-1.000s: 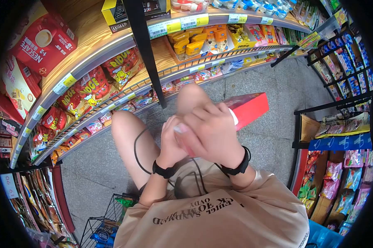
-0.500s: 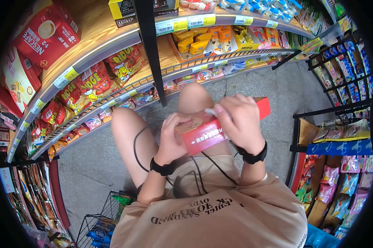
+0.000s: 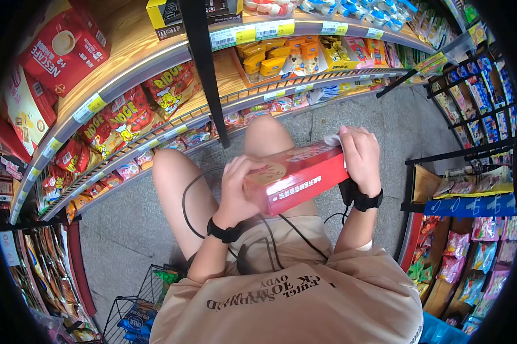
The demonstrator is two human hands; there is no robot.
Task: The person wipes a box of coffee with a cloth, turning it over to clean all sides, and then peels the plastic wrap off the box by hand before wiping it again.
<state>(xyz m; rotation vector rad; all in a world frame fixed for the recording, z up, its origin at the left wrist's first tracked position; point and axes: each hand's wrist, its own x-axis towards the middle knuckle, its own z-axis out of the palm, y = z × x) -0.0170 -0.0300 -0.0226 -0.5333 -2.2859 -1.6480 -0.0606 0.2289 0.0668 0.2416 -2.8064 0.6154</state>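
Note:
A red box with white lettering on its side lies across both hands above my lap. My left hand grips its left end, fingers over the top edge and a black band on the wrist. At the far end my right hand is wrapped round the corner, also with a black band below it. A small whitish scrap shows beside the right fingers; whether it is tissue or film I cannot tell.
Curved shelves in front hold red snack bags, yellow packs and a Nescafe pack. A wire basket stands at lower left. Racks of small packets line the right side. Dark cables hang over my lap.
My right hand has moved right, from over the top of the box to its right end. More of the box's side shows. My left hand stays at the left end.

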